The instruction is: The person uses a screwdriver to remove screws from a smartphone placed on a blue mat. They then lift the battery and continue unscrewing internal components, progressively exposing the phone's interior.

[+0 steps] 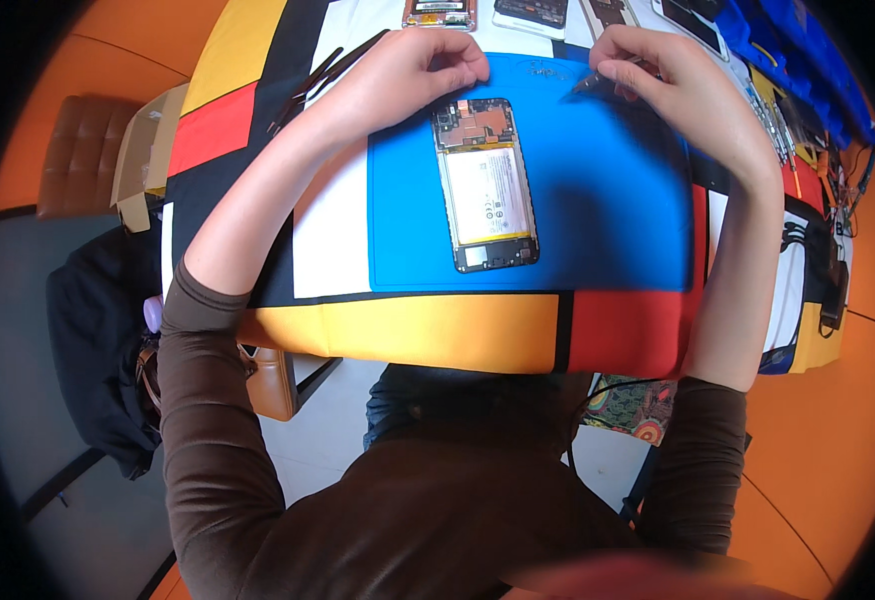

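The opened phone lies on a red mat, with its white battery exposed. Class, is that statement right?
Not quite: the mat's colour is wrong. The head view shows the opened phone lying on a blue mat, with its white battery exposed.

"How's the left hand (423, 70) posed?"
"Bent rightward at the wrist, fingers curled, with the thumb against them near the tips."
"And the right hand (663, 65)?"
"Fingers bent too, thumb and forefinger drawn into a pinch, pointing left. The two hands are well apart."
"What about the arms?"
"Both reach forward, spread wide. The left forearm (278, 190) slants inward, bare; the right forearm (740, 260), bare as well, rises more steeply."
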Available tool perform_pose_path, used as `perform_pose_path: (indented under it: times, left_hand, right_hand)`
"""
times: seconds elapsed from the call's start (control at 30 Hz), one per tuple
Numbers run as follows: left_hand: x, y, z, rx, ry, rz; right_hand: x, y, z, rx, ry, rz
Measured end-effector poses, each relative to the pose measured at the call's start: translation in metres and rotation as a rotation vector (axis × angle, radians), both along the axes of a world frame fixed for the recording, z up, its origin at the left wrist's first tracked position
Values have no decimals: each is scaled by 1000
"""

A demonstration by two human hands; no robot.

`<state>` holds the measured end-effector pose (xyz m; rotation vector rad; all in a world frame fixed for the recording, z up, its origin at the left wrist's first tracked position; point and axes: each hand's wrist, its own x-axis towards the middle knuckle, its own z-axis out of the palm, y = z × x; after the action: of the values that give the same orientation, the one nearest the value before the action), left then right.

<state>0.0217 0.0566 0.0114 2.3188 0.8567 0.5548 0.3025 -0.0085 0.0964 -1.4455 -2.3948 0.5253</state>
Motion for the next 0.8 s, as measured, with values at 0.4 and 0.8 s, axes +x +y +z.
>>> perform_pose_path:
  times: [0.4, 0.8]
  left_hand:
    - [4, 3, -2, 136, 31, -130]
    - [6, 1, -20, -70, -236, -68]
  right_hand:
    - [4, 10, -15, -152, 102, -41]
    - [-18, -4, -14, -46, -51, -84]
